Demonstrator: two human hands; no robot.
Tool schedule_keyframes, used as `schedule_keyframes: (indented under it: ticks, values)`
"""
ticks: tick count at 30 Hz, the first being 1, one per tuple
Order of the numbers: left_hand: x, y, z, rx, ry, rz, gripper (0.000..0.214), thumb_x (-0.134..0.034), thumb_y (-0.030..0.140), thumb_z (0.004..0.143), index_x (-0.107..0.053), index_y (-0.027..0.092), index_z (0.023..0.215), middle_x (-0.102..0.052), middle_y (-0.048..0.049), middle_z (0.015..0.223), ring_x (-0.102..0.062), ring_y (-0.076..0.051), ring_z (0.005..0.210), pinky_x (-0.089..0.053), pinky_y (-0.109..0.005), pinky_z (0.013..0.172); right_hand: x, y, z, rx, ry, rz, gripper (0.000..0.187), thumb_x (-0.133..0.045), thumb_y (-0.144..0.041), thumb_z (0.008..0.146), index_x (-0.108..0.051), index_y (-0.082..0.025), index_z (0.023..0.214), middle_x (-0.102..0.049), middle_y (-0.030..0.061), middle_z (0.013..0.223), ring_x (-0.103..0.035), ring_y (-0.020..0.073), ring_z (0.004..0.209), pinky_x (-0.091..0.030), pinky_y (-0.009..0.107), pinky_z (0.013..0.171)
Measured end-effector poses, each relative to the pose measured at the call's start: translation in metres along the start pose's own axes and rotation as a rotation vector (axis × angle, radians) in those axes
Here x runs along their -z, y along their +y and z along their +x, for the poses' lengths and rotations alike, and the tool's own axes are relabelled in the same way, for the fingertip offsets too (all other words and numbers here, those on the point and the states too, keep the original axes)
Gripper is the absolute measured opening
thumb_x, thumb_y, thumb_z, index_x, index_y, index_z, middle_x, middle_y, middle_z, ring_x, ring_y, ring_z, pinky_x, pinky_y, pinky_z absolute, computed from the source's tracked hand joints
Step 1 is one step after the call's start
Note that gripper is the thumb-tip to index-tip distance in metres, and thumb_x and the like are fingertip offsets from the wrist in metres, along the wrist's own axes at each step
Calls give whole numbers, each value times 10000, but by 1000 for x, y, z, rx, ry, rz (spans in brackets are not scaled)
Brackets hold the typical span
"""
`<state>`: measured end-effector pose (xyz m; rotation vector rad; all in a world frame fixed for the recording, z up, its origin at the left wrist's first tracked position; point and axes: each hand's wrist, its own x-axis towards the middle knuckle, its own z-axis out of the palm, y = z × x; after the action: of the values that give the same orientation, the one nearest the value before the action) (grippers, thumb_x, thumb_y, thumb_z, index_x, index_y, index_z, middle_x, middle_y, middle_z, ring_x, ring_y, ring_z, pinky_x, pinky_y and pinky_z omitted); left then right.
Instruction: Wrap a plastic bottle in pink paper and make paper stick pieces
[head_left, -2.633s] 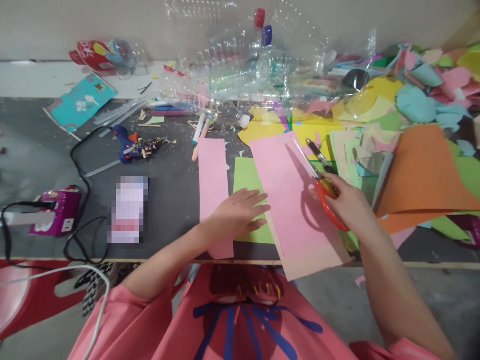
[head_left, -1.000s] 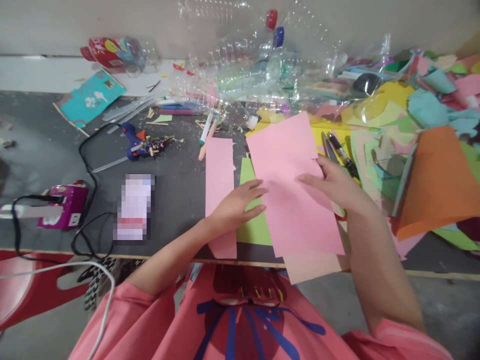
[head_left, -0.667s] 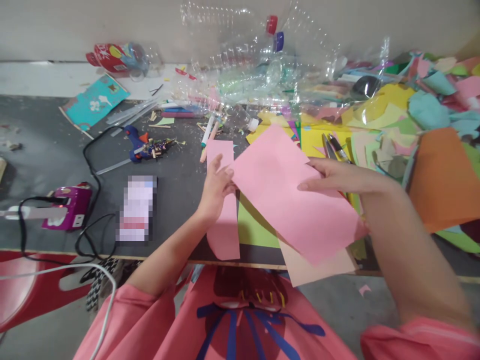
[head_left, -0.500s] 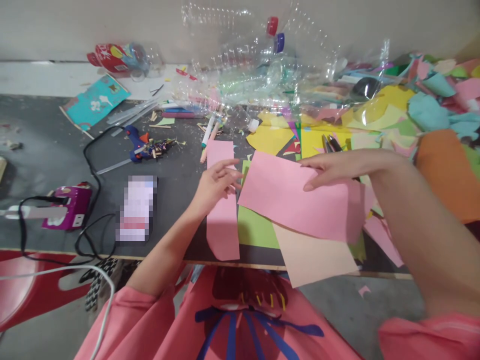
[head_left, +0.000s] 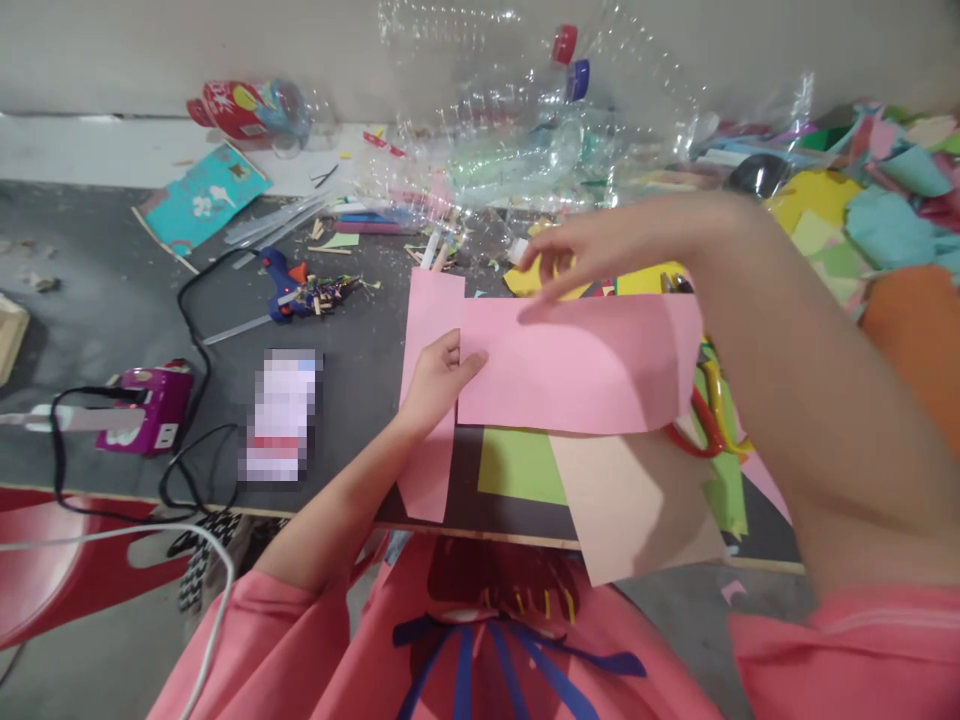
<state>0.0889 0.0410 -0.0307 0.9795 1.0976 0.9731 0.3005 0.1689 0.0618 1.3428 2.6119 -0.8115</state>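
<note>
Wide pink sheet (head_left: 577,375) is clamped at its left edge by the left grip (head_left: 436,380); the right grip (head_left: 583,252) hangs apart over its upper edge, contact unclear.

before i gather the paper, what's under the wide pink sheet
Under the wide pink sheet, a green sheet and a beige sheet show past its near edge, and a red scissor handle at its right end. Anything fully covered cannot be seen.

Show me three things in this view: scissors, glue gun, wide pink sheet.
Scissors (head_left: 709,420): head view, on the red handle.
Glue gun (head_left: 278,281): head view, on the blue body.
Wide pink sheet (head_left: 574,365): head view, mid-face.
</note>
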Motion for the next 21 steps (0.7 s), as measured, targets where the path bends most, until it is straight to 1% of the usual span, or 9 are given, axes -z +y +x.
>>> schedule_keyframes:
  ticks: [2, 4, 5, 9, 12, 14, 17, 18, 21]
  values:
    - [-2, -1, 0, -3, 14, 15, 257, -688, 302, 752, -607, 163, 953, -695, -25, 842, -654, -128, 720, -501, -233, 650, 6, -14, 20, -51, 149, -40, 474, -612, -549, 785, -632, -249, 1152, -687, 78, 1099, -631, 319, 1016, -491, 439, 822]
    - [-3, -2, 1, 5, 12, 39, 232, -680, 273, 753, -600, 168, 944, -686, -10, 794, -640, -114, 669, -489, -213, 606, 1, -28, 42, -66, 332, -80, 440, -548, -456, 842, -571, -228, 1218, -648, 110, 1178, -579, 336, 1100, -468, 455, 864]
    - [-3, -2, 1, 17, 5, 53, 227, -678, 269, 756, -598, 171, 945, -679, -5, 770, -637, -114, 651, -488, -213, 590, -4, -34, 53, -68, 393, -101, 442, -528, -420, 856, -541, -214, 1247, -625, 123, 1219, -541, 343, 1156, -455, 458, 892]
    - [-1, -3, 0, 50, 9, 108, 228, -695, 284, 758, -603, 177, 937, -643, 11, 685, -644, -142, 636, -507, -240, 583, -36, -48, 88, -103, 420, -170, 573, -575, -351, 839, -429, -104, 1334, -535, 191, 1344, -454, 351, 1247, -381, 467, 1029]
    - [0, -2, -1, 63, 4, 78, 245, -706, 302, 754, -610, 177, 941, -649, 0, 702, -662, -168, 689, -529, -276, 636, -49, -51, 97, -141, 453, -156, 586, -576, -306, 841, -390, -110, 1361, -517, 190, 1347, -443, 390, 1274, -355, 508, 1065]
    - [-1, 1, -1, 73, -18, 9, 262, -709, 306, 744, -613, 175, 950, -680, -19, 782, -673, -180, 758, -536, -296, 698, -47, -51, 91, -103, 504, -122, 576, -592, -321, 833, -405, -150, 1350, -535, 167, 1313, -456, 409, 1266, -354, 537, 1071]
    - [-1, 6, -1, 92, -35, -100, 292, -705, 293, 721, -619, 175, 974, -705, -33, 892, -674, -178, 827, -524, -296, 750, -34, -51, 61, 21, 606, -42, 596, -638, -367, 795, -417, -234, 1332, -547, 121, 1306, -439, 420, 1286, -345, 585, 1087]
    - [-1, 7, -1, 102, -31, -121, 295, -701, 288, 715, -625, 176, 976, -707, -31, 899, -671, -171, 817, -519, -290, 744, -29, -51, 47, 46, 607, -16, 592, -627, -385, 801, -409, -260, 1337, -534, 106, 1333, -410, 418, 1319, -333, 596, 1099]
    - [1, 7, 1, 131, 0, -109, 294, -688, 295, 720, -644, 185, 990, -707, -29, 899, -655, -159, 772, -510, -288, 718, -20, -45, 2, 98, 530, 15, 557, -603, -358, 815, -418, -315, 1339, -479, 60, 1426, -343, 390, 1392, -287, 607, 1144]
